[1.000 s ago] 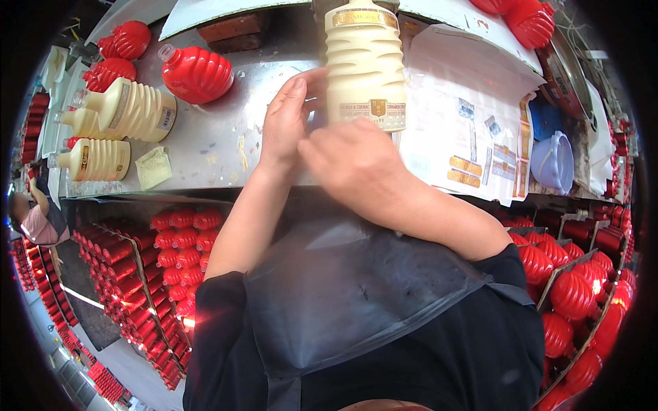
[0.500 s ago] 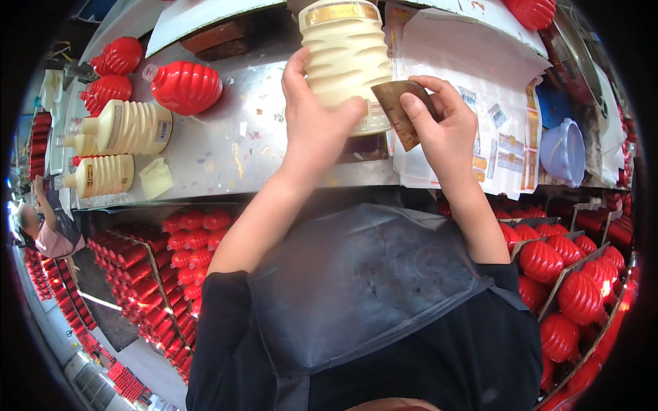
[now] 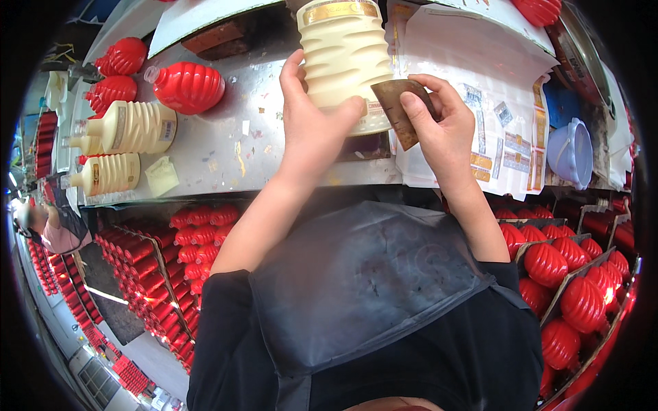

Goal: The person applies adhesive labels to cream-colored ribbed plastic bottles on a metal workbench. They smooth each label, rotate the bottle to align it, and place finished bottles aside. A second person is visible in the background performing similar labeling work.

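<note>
Steel bench edge below, left hand gripping cream ribbed bottle, right hand pinching brown scraper beside it

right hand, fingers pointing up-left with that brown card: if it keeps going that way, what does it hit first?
Probably the cream ribbed bottle: the brown card in the right hand already sits at its lower right side, beside the left hand gripping it. Contact can't be confirmed; depth is unclear.

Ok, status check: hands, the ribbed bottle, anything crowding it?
Left hand gripping cream ribbed bottle at its base. Right hand pinching brown card against the bottle's lower edge. Label sheets lie just right; nothing blocking.
</note>
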A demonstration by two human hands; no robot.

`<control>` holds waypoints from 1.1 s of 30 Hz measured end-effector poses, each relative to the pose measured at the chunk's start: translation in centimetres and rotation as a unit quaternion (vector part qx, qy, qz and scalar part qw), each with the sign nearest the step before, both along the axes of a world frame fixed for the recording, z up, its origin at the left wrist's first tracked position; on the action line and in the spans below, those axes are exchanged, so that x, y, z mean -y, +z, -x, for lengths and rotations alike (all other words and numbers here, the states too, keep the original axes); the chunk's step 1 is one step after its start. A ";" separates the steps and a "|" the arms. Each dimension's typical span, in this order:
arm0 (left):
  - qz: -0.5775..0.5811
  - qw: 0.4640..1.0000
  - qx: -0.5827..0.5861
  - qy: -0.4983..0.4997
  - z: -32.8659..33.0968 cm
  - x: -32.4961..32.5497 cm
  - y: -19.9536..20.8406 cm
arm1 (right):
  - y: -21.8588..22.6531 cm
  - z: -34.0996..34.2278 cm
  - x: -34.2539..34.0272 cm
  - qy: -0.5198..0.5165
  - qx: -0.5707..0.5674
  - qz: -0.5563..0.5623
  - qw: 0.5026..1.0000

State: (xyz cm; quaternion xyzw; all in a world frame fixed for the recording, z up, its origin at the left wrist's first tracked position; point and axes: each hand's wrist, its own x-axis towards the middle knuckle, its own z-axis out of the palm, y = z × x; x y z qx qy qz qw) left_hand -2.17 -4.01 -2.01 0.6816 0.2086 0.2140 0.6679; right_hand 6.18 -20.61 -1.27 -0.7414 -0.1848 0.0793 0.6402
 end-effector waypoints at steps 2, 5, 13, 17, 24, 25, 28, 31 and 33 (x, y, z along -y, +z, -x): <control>0.020 1.000 0.020 -0.011 0.1 0.0 -0.3 | 0.8 0.6 -0.2 -0.005 0.000 -0.004 1.000; 0.006 0.997 0.076 -0.017 0.3 0.1 -1.2 | 1.6 2.3 -0.1 0.004 -0.007 -0.018 1.000; -0.037 0.991 0.120 -0.049 0.6 -0.5 -2.7 | -0.5 0.3 0.0 -0.043 0.095 0.089 0.991; 0.000 0.990 0.112 -0.089 1.6 -1.1 -2.7 | 1.1 -0.2 0.2 -0.048 0.230 0.043 0.971; -0.037 0.996 0.062 -0.055 2.0 -1.2 -3.1 | 4.4 1.4 -0.2 0.142 0.520 0.129 0.833; -0.035 0.996 0.058 -0.050 2.0 -1.1 -3.1 | 4.5 1.3 -0.3 0.147 0.533 0.134 0.823; -0.036 0.997 0.056 -0.044 1.8 -1.0 -3.1 | 4.4 1.1 -0.6 0.152 0.561 0.147 0.800; -0.037 0.997 0.056 -0.039 1.7 -0.9 -3.2 | 4.3 1.2 -0.6 0.144 0.566 0.155 0.797; -0.038 0.997 0.054 -0.037 1.7 -0.9 -3.3 | 4.3 1.3 -0.7 0.136 0.554 0.157 0.806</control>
